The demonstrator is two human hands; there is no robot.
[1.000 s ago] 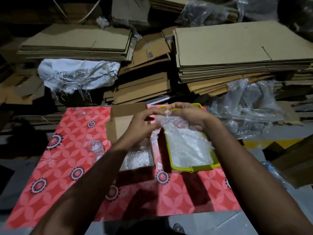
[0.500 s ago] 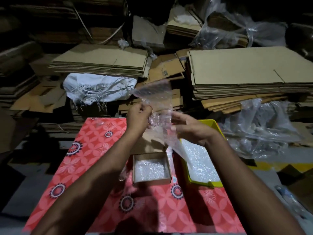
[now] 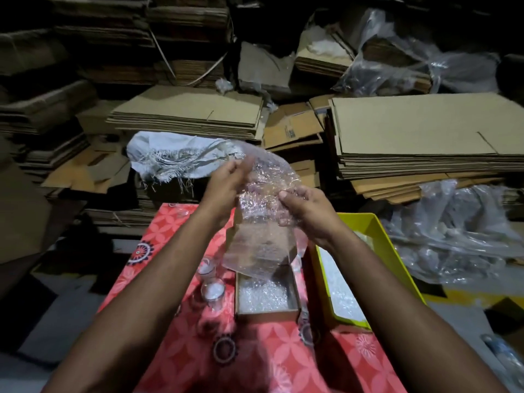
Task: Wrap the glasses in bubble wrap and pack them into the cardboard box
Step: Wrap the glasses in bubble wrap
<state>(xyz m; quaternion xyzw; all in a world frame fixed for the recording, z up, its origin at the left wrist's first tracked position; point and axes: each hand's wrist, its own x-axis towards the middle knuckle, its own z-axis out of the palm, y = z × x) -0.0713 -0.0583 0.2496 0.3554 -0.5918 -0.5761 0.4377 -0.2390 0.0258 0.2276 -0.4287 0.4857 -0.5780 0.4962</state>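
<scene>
- While a sheet of bubble wrap (image 3: 259, 211) is held up in the air, two bare glasses (image 3: 211, 282) are seen standing low on the red patterned cloth (image 3: 170, 350), at about 7 o'clock from the sheet and just beside the left wall of the cardboard box (image 3: 266, 310).
- Bubble wrap is already seen lying inside the box, which stands open directly beneath the hanging sheet; whether a glass is packed in it cannot be told.
- At 3 o'clock from the box, a yellow tray (image 3: 391, 251) with more white wrap is placed just beside it.
- The sheet's right edge is pinched by the right hand (image 3: 304, 207), fingers curled onto it, while the left hand (image 3: 226, 180) grips its upper left part at about 11 o'clock.
- The sheet's long axis is judged to hang from 12 to 6 o'clock, its lower end near the box's far edge.
- The glasses are found below and to the left of both hands, nearer the left hand, so that hand is judged better placed to fetch one.
- Stacks of flattened cardboard (image 3: 425, 129) and a white sack (image 3: 170, 154) are piled beyond, at 12 o'clock.
</scene>
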